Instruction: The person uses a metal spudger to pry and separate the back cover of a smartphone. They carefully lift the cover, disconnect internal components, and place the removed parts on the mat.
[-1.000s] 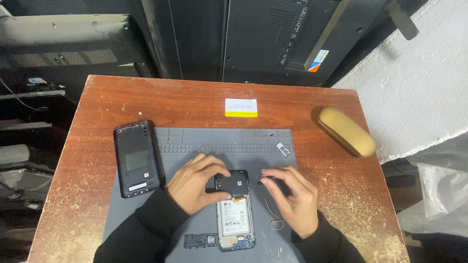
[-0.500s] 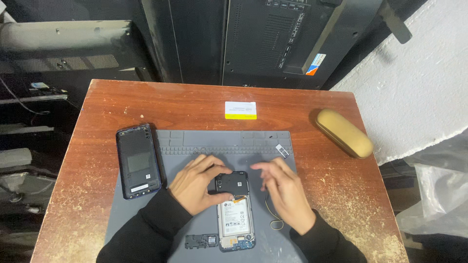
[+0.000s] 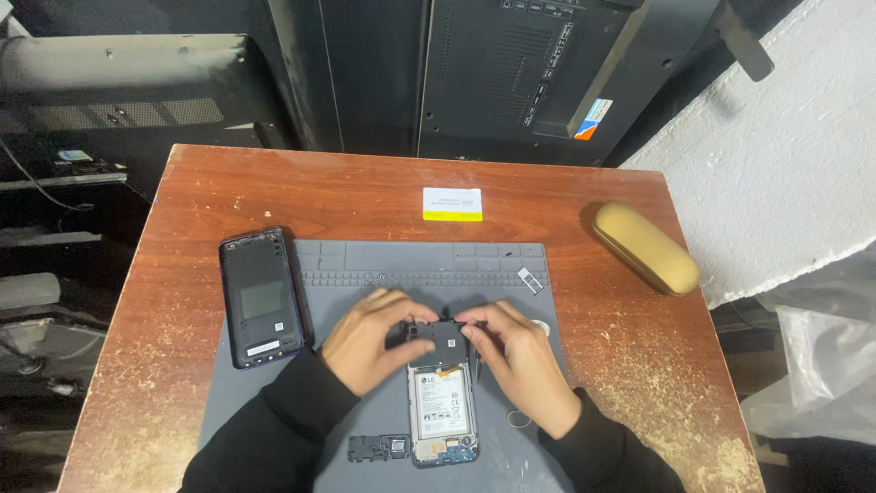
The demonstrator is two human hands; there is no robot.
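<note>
Both hands, left hand (image 3: 370,336) and right hand (image 3: 520,358), pinch the black cover (image 3: 442,340) between them.

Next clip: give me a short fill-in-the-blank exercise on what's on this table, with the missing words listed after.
1. Both hands, left hand and right hand, touch the black cover piece at the top end of the opened ____.
2. The opened phone lies on a grey ____.
3. The detached back cover lies to the person's ____.
4. The tan case rests on the ____ table.

Missing words: phone; mat; left; wooden
</note>
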